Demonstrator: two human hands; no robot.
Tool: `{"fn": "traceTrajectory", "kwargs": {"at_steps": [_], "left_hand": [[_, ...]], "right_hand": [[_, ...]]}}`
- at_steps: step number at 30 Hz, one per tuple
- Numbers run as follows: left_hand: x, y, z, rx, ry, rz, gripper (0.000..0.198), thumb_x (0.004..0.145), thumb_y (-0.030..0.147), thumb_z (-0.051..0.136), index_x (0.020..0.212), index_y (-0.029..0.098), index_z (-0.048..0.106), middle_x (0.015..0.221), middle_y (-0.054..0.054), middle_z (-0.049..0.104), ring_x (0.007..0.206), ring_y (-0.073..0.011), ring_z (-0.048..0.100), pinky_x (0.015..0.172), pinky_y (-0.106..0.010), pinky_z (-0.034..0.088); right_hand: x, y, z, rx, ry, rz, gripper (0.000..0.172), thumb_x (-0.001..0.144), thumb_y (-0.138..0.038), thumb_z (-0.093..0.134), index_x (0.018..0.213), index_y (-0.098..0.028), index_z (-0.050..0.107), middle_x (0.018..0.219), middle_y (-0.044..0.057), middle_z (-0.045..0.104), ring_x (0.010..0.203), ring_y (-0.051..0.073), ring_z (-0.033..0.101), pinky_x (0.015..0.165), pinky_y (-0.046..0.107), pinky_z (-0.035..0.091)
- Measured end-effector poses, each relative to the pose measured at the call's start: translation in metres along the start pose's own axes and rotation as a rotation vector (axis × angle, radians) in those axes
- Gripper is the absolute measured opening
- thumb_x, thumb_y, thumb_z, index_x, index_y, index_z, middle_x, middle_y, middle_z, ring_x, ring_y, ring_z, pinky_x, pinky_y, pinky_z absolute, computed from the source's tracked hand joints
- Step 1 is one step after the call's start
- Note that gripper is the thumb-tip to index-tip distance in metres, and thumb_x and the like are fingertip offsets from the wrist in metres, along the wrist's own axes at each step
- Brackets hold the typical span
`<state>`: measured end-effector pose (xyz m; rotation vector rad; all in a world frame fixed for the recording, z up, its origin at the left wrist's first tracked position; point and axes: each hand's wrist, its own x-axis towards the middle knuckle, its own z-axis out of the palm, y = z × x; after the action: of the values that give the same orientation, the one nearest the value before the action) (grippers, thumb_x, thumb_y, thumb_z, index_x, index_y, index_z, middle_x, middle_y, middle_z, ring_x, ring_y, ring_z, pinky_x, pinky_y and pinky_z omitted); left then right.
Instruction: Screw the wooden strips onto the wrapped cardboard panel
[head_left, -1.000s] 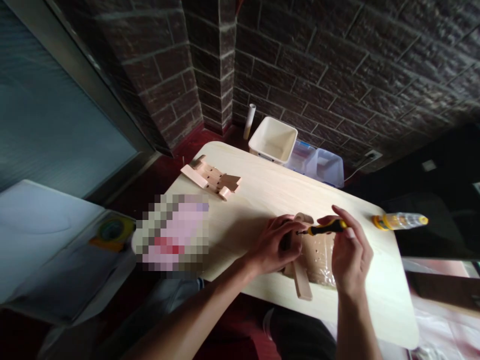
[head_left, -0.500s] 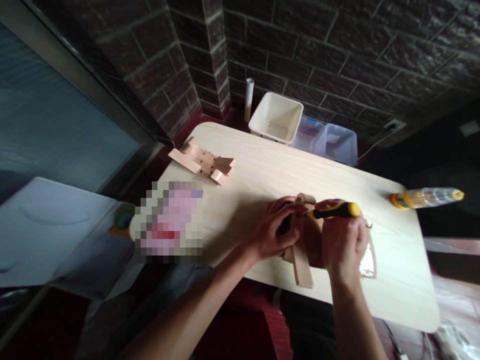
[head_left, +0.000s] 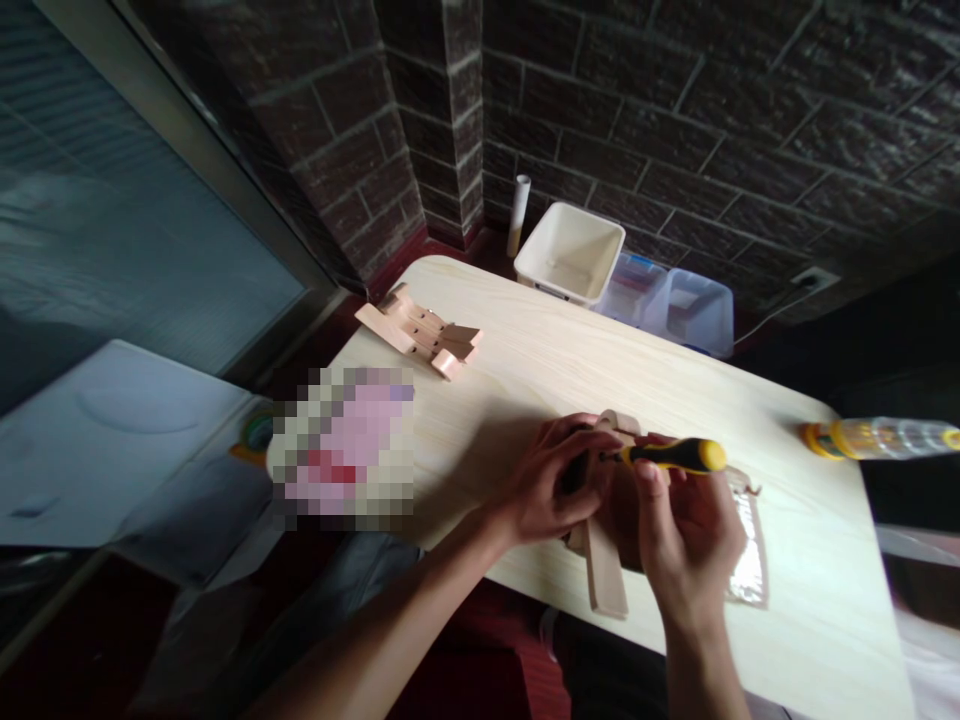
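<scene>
My left hand [head_left: 551,485] is wrapped round a wooden assembly [head_left: 606,565], which has a long flat strip pointing toward the table's front edge. My right hand [head_left: 694,525] grips a yellow and black screwdriver [head_left: 679,456] between thumb and fingers. The screwdriver lies nearly level, its tip at the wooden piece beside my left fingertips. Part of the assembly is hidden behind both hands. Right of my right hand lies a shiny clear packet [head_left: 748,550]. A second wooden assembly [head_left: 421,332] with dark holes rests at the table's far left.
The pale table [head_left: 525,320] carries a blurred pink item [head_left: 345,440] on the left and a yellow-capped clear container [head_left: 881,439] on the right. Behind it stand a white bin [head_left: 570,255], clear plastic boxes [head_left: 697,310] and a white tube [head_left: 518,215].
The view has shifted, so the scene sits slightly lower and further right. My right hand's thumb and fingers have changed position on the screwdriver handle. My left hand still holds the wood.
</scene>
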<state>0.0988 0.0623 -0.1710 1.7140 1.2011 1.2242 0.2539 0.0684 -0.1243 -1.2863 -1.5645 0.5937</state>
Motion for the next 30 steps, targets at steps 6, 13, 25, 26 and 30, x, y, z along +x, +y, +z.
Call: {"fn": "traceTrajectory", "kwargs": {"at_steps": [6,13,25,26,30], "left_hand": [[0.0018,0.0038,-0.0028,0.0,0.001,-0.003,0.045,0.089,0.025,0.065,0.133,0.031,0.06,0.143,-0.005,0.059,0.141,-0.0257,0.048,0.119,-0.043,0.043],[0.0068,0.0083,-0.0042,-0.009,-0.01,0.005,0.047,0.086,0.022,0.066,0.132,0.032,0.061,0.139,-0.003,0.063,0.139,-0.025,0.048,0.118,-0.043,0.043],[0.0053,0.0067,-0.0042,-0.037,-0.003,-0.024,0.044,0.085,0.025,0.067,0.129,0.031,0.063,0.14,-0.007,0.059,0.138,-0.0266,0.049,0.118,-0.045,0.045],[0.0056,0.0073,-0.0042,-0.038,0.0,-0.025,0.044,0.085,0.025,0.067,0.128,0.031,0.063,0.14,-0.007,0.059,0.138,-0.0268,0.049,0.117,-0.046,0.045],[0.0073,0.0097,-0.0049,-0.041,0.002,-0.055,0.041,0.085,0.025,0.067,0.125,0.03,0.065,0.14,-0.008,0.058,0.139,-0.0268,0.048,0.117,-0.046,0.045]], "right_hand": [[-0.0009,0.0006,0.0001,0.021,0.036,0.027,0.022,0.09,-0.032,0.071,0.108,-0.02,0.068,0.105,0.01,0.073,0.094,0.025,0.071,0.084,0.042,0.058],[-0.0038,0.0001,-0.0003,-0.023,0.039,0.027,0.03,0.09,-0.033,0.07,0.118,-0.021,0.067,0.115,0.011,0.073,0.102,0.028,0.072,0.087,0.043,0.058],[-0.0017,0.0015,0.0024,0.096,0.055,0.063,0.023,0.086,-0.028,0.075,0.106,-0.021,0.066,0.101,0.008,0.074,0.09,0.024,0.073,0.074,0.037,0.061],[-0.0017,0.0005,0.0026,0.095,0.052,0.066,0.023,0.086,-0.028,0.075,0.107,-0.022,0.066,0.101,0.009,0.074,0.091,0.024,0.072,0.074,0.037,0.06],[-0.004,-0.0004,0.0017,0.029,0.065,0.014,0.026,0.089,-0.028,0.071,0.113,-0.021,0.066,0.11,0.01,0.071,0.101,0.027,0.07,0.085,0.043,0.058]]}}
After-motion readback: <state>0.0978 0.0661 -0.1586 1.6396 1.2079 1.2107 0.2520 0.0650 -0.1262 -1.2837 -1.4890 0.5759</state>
